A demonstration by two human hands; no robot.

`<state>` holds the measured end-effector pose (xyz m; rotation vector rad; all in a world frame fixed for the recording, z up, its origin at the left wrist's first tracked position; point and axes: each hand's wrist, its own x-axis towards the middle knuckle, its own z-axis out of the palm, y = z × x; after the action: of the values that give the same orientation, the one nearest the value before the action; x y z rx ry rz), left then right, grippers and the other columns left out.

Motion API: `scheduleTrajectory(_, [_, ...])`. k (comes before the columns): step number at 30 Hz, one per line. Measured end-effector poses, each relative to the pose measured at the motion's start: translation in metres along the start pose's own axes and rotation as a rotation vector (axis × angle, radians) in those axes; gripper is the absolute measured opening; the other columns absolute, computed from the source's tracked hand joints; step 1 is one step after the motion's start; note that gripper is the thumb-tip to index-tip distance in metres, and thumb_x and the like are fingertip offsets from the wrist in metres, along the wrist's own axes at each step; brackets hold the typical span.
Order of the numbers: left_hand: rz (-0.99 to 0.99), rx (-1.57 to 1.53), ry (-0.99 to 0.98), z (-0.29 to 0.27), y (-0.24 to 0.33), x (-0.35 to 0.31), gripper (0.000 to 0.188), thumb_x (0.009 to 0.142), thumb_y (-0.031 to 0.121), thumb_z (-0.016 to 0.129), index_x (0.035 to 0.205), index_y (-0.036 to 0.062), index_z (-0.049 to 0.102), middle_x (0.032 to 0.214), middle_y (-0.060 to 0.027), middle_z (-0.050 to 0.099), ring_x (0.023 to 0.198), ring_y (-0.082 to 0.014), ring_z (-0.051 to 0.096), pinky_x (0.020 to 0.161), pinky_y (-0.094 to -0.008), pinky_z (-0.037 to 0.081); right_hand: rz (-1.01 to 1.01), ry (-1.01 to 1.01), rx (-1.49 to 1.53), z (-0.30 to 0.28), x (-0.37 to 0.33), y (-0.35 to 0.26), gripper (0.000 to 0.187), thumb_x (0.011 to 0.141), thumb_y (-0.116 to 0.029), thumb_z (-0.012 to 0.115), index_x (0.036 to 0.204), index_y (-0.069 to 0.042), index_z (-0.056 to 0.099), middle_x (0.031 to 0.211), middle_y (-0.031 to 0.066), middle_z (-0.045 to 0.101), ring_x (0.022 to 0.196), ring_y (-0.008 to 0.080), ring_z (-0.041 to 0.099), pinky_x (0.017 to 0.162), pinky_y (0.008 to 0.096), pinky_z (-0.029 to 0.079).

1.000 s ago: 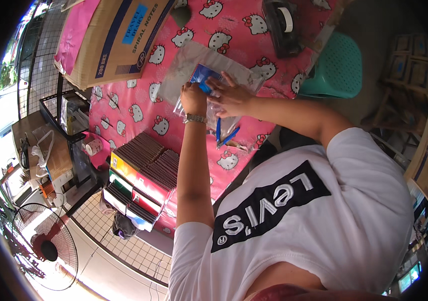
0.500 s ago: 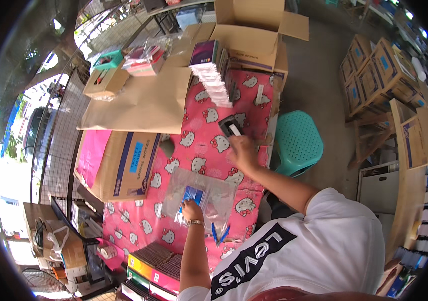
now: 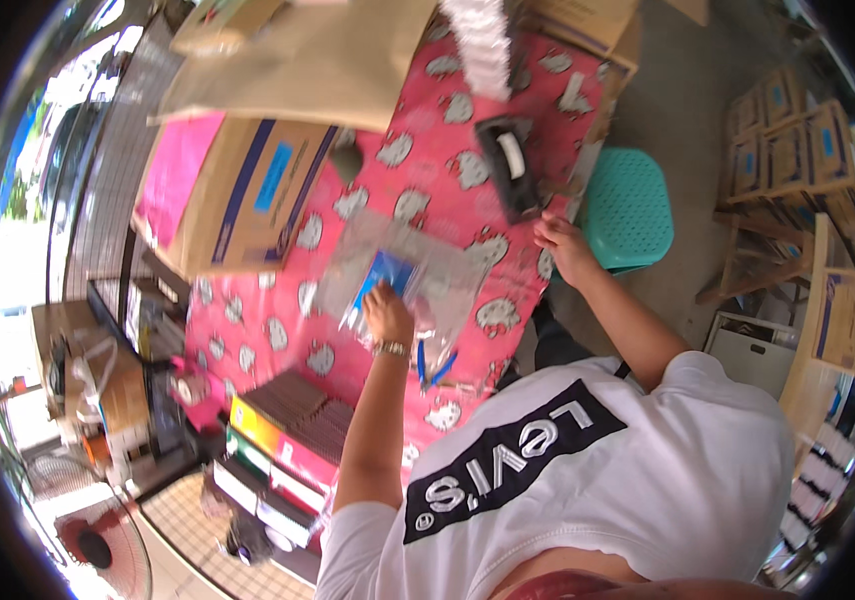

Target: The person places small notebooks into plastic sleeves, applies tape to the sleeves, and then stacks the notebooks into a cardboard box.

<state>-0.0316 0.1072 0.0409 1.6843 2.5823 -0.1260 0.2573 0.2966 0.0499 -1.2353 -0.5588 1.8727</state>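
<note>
My left hand (image 3: 384, 312) is closed on a small blue packet (image 3: 387, 272) in clear plastic. Its fingers press the packet's near end on the pink, cat-patterned table cover (image 3: 355, 203). Beneath it lies a larger clear plastic sheet or bag (image 3: 447, 283). My right hand (image 3: 562, 243) is at the table's right edge, thumb and fingers pinched together by the near end of a black tape dispenser (image 3: 504, 165). Whatever sits in that pinch is too small to make out. Blue-handled pliers (image 3: 433, 369) lie just nearer than the plastic.
A cardboard carton (image 3: 247, 200) and a dark stone-like lump (image 3: 346, 161) stand left. Spiral notebooks (image 3: 297, 415) are stacked at the near left edge, and a tall pile of wrapped packs (image 3: 479, 50) at the back. A green stool (image 3: 629, 205) stands right of the table.
My right hand has left the top of the dispenser and come toward me, to its near end. My left hand stays on the blue packet. The whole view has shifted.
</note>
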Motion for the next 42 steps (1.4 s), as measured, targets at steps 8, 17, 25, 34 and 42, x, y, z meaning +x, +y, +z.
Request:
scheduleTrajectory(8, [-0.014,-0.161,0.235,0.015,0.0,-0.01,0.053,0.074,0.013,0.067,0.123,0.0016,0.053,0.1,-0.0101,0.054,0.097,-0.029,0.05,0.086,-0.0421,0.041,0.496,-0.935,-0.451,0.151,0.002,0.048,0.016,0.09,-0.018,0.059,0.081,-0.006,0.057,0.065,-0.0016,0.048,0.052,0.0055,0.039,0.046,0.0221,0.029])
scheduleTrajectory(17, [-0.051,-0.296,0.409,0.029,0.006,-0.011,0.024,0.075,0.01,0.062,0.099,0.0064,0.064,0.087,-0.008,0.056,0.088,-0.0305,0.053,0.08,-0.0428,0.042,-0.283,-1.597,-1.952,0.261,0.054,0.107,0.027,0.072,-0.028,0.075,0.069,-0.003,0.065,0.061,0.0076,0.065,0.056,0.0189,0.062,0.056,0.0341,0.049])
scheduleTrajectory(25, [-0.034,-0.212,0.384,0.012,0.007,-0.019,0.023,0.081,0.02,0.063,0.1,0.0068,0.062,0.099,-0.0096,0.057,0.091,-0.0291,0.054,0.08,-0.0426,0.042,-0.737,-1.235,-1.969,0.24,0.043,0.101,0.039,0.065,-0.036,0.079,0.078,-0.001,0.068,0.077,0.0165,0.067,0.076,0.0326,0.066,0.068,0.0407,0.052])
scheduleTrajectory(34, [-0.226,-0.663,0.178,0.001,-0.073,0.019,0.045,0.092,0.042,0.052,0.11,0.0025,0.063,0.114,-0.0146,0.06,0.104,-0.0359,0.055,0.09,-0.0423,0.042,0.34,-0.61,-1.031,0.142,-0.038,0.13,0.05,0.083,-0.052,0.062,0.088,-0.003,0.065,0.089,0.0138,0.068,0.086,0.0258,0.066,0.076,0.039,0.05])
scheduleTrajectory(42, [-0.416,-1.585,-0.399,-0.087,-0.031,0.003,0.069,0.097,0.054,0.036,0.113,-0.0096,0.058,0.098,-0.014,0.064,0.088,-0.0208,0.061,0.084,-0.0338,0.047,0.162,-0.635,-0.823,0.129,-0.074,0.015,0.06,0.092,-0.056,0.043,0.109,-0.002,0.062,0.109,0.0079,0.063,0.102,0.0183,0.057,0.088,0.034,0.042])
